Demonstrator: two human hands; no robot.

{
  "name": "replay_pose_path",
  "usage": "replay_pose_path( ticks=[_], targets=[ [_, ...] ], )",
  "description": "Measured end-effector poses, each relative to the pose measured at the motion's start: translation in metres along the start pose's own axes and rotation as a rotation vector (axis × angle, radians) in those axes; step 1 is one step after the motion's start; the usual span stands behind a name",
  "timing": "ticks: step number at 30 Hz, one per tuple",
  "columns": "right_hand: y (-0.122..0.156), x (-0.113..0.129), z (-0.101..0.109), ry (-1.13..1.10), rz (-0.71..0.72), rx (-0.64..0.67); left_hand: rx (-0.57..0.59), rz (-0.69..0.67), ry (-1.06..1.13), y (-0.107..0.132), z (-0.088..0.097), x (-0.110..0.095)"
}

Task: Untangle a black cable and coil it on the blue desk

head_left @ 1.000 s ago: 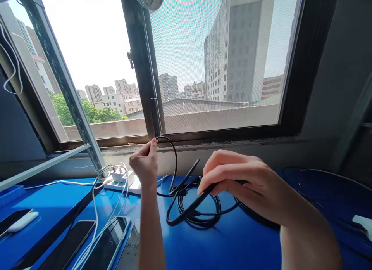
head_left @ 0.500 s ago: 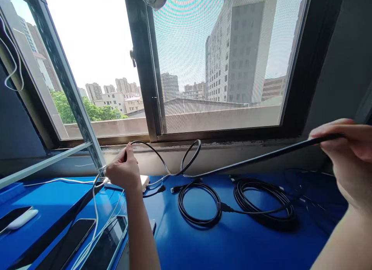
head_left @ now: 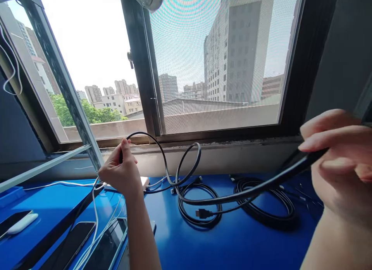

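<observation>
My left hand (head_left: pixel 120 172) pinches one end of a black cable (head_left: pixel 174 176) in front of the window sill, left of centre. From there the cable curls in loops above the blue table (head_left: pixel 221 246) and sags across to my right hand (head_left: pixel 338 157), whose fingers are closed round it at the right edge. Two coiled black cables lie on the table under the span, one in the middle (head_left: pixel 200 204) and one further right (head_left: pixel 266 202). A black plug (head_left: pixel 202 213) lies by the middle coil.
A white power strip (head_left: pixel 143 182) sits behind my left hand, with white cables (head_left: pixel 95 219) running toward me. Dark phones (head_left: pixel 72 244) and a tablet (head_left: pixel 104 248) lie at bottom left, a white device (head_left: pixel 21 222) at far left. The window frame (head_left: pixel 151 87) stands behind.
My right hand has come lower and nearer, so the cable has gone from a taut straight span to a sagging curve. The left hand has barely moved.
</observation>
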State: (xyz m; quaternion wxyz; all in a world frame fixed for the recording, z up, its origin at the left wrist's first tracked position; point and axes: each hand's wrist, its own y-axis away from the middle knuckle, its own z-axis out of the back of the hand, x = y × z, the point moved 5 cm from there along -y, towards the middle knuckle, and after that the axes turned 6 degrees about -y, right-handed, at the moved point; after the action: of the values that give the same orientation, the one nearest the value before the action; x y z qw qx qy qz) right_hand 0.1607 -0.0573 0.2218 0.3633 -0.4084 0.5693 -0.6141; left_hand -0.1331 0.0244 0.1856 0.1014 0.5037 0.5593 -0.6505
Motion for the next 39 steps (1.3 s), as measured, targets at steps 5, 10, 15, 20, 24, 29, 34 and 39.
replay_pose_path(
  ticks=[5, 10, 15, 20, 24, 29, 34, 39],
  targets=[
    [0.0, 0.006, -0.005, 0.082, -0.007, 0.128, -0.113, 0.055, 0.159, -0.002, 0.011, -0.005],
    [0.002, 0.005, -0.008, 0.232, 0.042, 0.218, -0.196, 0.141, 0.31, -0.007, 0.019, -0.004],
    [0.002, 0.004, -0.017, 0.43, 0.117, 0.221, -0.446, 0.094, 0.373, -0.012, 0.031, -0.005],
    [0.003, 0.004, -0.032, 0.423, 0.147, 0.223, -0.381, -0.027, 0.39, -0.005, 0.033, -0.023],
    [0.004, 0.004, -0.042, 0.346, 0.11, 0.253, -0.25, -0.057, 0.409, 0.011, 0.031, -0.042],
    [0.008, 0.001, -0.049, 0.27, 0.0, 0.352, -0.136, 0.032, 0.432, 0.023, 0.032, -0.055],
    [0.014, 0.004, -0.062, 0.237, -0.089, 0.497, -0.091, 0.032, 0.446, 0.028, 0.032, -0.062],
    [0.013, 0.013, -0.066, 0.285, -0.039, 0.451, -0.02, -0.001, 0.402, 0.032, 0.03, -0.063]
  ],
)
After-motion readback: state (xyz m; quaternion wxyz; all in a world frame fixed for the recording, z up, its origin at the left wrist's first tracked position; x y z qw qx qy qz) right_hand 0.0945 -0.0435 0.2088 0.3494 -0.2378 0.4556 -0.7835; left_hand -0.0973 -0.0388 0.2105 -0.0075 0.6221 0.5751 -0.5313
